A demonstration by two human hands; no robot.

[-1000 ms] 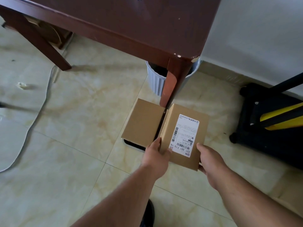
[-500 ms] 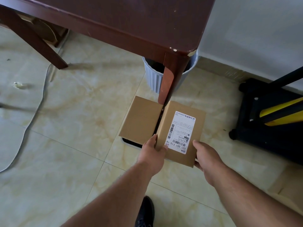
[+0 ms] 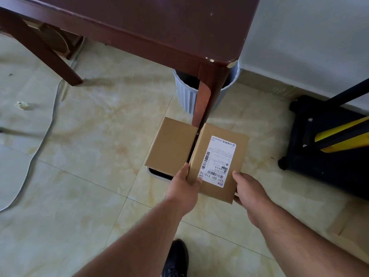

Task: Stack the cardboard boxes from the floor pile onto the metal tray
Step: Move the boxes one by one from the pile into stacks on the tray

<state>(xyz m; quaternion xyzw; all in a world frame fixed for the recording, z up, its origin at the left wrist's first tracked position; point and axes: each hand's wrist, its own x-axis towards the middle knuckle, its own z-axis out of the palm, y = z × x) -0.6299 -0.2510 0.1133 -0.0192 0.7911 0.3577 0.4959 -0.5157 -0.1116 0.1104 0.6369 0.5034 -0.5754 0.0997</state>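
A brown cardboard box with a white shipping label (image 3: 217,160) sits beside a plain cardboard box (image 3: 171,148), both at the foot of the table leg. My left hand (image 3: 184,186) grips the labelled box at its near left edge, thumb on top. Holding its near right corner is my right hand (image 3: 247,190), fingers under the edge. The metal tray (image 3: 157,173) shows only as a dark corner with a pale rim under the plain box.
A dark wooden table (image 3: 159,27) overhangs the boxes, its leg (image 3: 205,100) right behind them. A pale ribbed bin (image 3: 185,92) stands under the table. A black and yellow cart (image 3: 327,148) is at right, a cable (image 3: 36,152) at left, my shoe (image 3: 175,258) below.
The labelled box has moved a little farther from me with both hands on it, closing up against the plain box. The view has shifted slightly.
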